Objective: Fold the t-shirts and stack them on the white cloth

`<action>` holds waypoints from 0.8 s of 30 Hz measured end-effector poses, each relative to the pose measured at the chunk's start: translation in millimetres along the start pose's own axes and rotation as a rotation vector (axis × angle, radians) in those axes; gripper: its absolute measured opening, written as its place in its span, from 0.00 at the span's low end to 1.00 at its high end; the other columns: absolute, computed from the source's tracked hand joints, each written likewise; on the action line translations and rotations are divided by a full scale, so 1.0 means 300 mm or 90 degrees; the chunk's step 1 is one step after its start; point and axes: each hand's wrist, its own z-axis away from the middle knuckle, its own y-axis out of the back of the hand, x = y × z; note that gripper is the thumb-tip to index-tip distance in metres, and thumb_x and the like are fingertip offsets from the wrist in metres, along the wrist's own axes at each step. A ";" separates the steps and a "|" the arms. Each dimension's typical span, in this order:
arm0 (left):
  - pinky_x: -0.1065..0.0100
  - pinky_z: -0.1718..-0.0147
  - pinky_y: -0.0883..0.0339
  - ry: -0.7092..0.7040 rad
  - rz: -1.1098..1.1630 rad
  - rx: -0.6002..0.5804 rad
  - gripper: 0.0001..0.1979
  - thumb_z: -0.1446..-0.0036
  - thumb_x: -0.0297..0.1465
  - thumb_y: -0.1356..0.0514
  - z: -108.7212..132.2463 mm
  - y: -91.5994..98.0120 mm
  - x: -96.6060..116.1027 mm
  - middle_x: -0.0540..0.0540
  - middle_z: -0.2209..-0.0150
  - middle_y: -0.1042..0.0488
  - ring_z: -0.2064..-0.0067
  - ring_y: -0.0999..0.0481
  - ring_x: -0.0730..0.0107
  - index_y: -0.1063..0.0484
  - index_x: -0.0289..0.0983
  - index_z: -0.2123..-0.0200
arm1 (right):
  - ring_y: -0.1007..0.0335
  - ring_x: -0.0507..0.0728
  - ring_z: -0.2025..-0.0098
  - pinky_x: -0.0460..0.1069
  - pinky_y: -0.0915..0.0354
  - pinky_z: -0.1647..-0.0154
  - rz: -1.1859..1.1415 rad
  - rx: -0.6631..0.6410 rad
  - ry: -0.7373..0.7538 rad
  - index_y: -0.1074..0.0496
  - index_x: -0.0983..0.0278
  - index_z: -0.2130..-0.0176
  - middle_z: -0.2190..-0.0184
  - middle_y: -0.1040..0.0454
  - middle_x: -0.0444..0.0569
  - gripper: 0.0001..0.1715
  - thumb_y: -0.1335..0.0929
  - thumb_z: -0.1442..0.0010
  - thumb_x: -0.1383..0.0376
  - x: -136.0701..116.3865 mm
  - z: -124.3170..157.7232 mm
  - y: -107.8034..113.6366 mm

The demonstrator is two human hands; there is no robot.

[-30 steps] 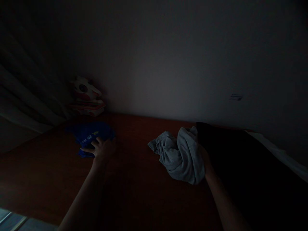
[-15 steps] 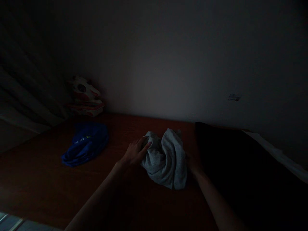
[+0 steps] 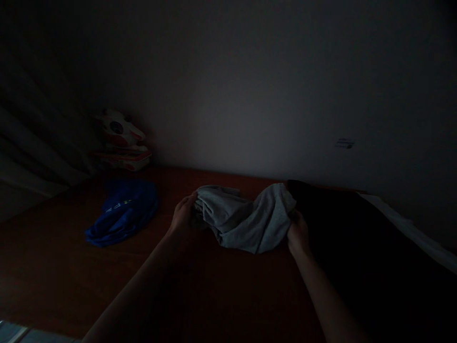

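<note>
Greyish fabric hangs in long folds at the far left, a curtain (image 3: pixel 32 138) in very dim light. Beside it, at the back of a reddish-brown bench (image 3: pixel 53 271), sits a white cow-headed toy (image 3: pixel 119 129) with dark eye patches and a red-and-white base (image 3: pixel 132 160). Nearer, a rumpled bright-blue cloth (image 3: pixel 124 214) lies on the bench, apart from both hands; small pale and yellowish print shows on it, cut up by creases and too dark to read.

Next comes the left hand (image 3: pixel 182 214), curled onto the left end of a crumpled grey knit cloth (image 3: pixel 246 219), its fingers partly hidden. This cloth stretches across the middle of the bench, bunched at the left and smoother at the right. There the right hand (image 3: pixel 299 233) pinches its edge, thumb on top. The step in hand looks like handling the grey cloth by both ends; the next move seems to call for firm holds and separating its overlapping layers.

Just right of that hand, a large black cloth (image 3: pixel 357 247) covers the bench, with a white strip of material (image 3: pixel 396 219) along its far edge. Above, a small printed mark (image 3: pixel 344 143) on the grey wall (image 3: pixel 250 95) is illegible; no brand can be made out.
</note>
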 end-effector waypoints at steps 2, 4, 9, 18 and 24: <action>0.63 0.64 0.27 -0.006 0.026 0.104 0.26 0.49 0.53 0.38 -0.015 0.006 -0.003 0.44 0.65 0.21 0.64 0.21 0.61 0.25 0.36 0.60 | 0.23 0.63 0.54 0.57 0.28 0.55 0.008 0.068 -0.012 0.29 0.65 0.47 0.54 0.20 0.58 0.36 0.28 0.50 0.49 0.011 -0.012 -0.001; 0.61 0.59 0.26 -0.063 -0.022 0.157 0.23 0.45 0.51 0.40 -0.019 0.015 -0.009 0.44 0.61 0.21 0.59 0.20 0.59 0.26 0.38 0.57 | 0.24 0.65 0.53 0.61 0.28 0.52 0.083 0.074 0.068 0.31 0.65 0.44 0.52 0.22 0.61 0.39 0.30 0.48 0.48 0.009 -0.012 -0.007; 0.47 0.40 0.35 -0.297 -0.424 -0.042 0.32 0.50 0.47 0.34 0.009 0.028 -0.050 0.37 0.42 0.27 0.39 0.29 0.45 0.28 0.40 0.44 | 0.39 0.71 0.34 0.69 0.42 0.36 0.456 -0.104 0.424 0.25 0.60 0.49 0.36 0.34 0.62 0.27 0.31 0.40 0.47 -0.066 0.079 -0.034; 0.51 0.43 0.29 -0.310 -0.582 -0.104 0.31 0.47 0.38 0.35 0.021 0.009 -0.082 0.35 0.38 0.29 0.42 0.25 0.47 0.30 0.38 0.39 | 0.25 0.66 0.48 0.63 0.34 0.44 0.519 -0.385 0.393 0.22 0.58 0.53 0.51 0.20 0.55 0.18 0.33 0.35 0.50 -0.083 0.178 -0.095; 0.60 0.55 0.23 0.002 -0.091 -0.122 0.33 0.55 0.50 0.30 0.020 0.020 0.046 0.39 0.50 0.19 0.48 0.20 0.50 0.22 0.35 0.49 | 0.21 0.62 0.64 0.56 0.28 0.57 0.164 -0.271 0.102 0.22 0.59 0.66 0.71 0.19 0.51 0.25 0.34 0.38 0.42 -0.110 0.122 -0.093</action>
